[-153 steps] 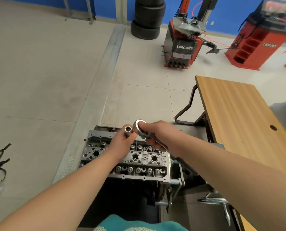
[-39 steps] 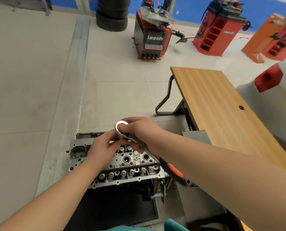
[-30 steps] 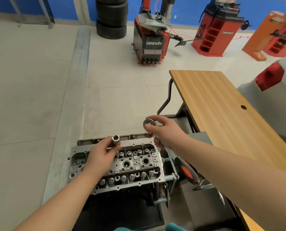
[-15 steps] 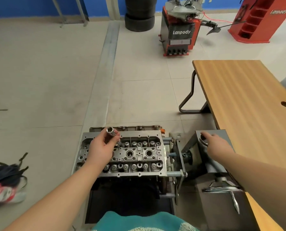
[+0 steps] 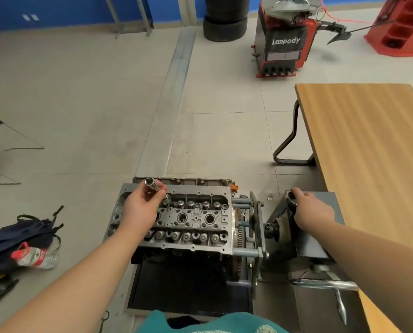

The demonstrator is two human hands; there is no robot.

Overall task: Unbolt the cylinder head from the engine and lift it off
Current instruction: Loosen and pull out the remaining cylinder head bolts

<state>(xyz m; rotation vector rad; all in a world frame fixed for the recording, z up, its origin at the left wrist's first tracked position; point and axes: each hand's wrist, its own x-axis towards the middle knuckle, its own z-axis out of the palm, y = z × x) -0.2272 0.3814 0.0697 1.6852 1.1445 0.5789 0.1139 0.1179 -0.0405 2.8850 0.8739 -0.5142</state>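
Observation:
The grey cylinder head [image 5: 193,219] sits on top of the engine, which is mounted on a stand, with its valve springs and plug wells exposed. My left hand [image 5: 141,207] hovers over the head's left end and pinches a shiny long socket [image 5: 152,185] that points up and away. My right hand [image 5: 309,209] rests on the ratchet wrench [image 5: 291,197], which lies on the stand's grey box [image 5: 321,234]. Only the ratchet's round head shows past my fingers; its handle is hidden under my hand.
A wooden desk [image 5: 369,145] stands close on the right, beside the stand. A metal crank handle [image 5: 325,283] sticks out at the stand's near side. A dark bag with a bottle [image 5: 30,243] lies on the floor at left. A tyre machine [image 5: 285,39] and stacked tyres [image 5: 224,20] stand far back.
The socket came off the ratchet into my left hand. My right hand carried the ratchet to the right and down onto the stand's grey box. My left hand stayed over the head.

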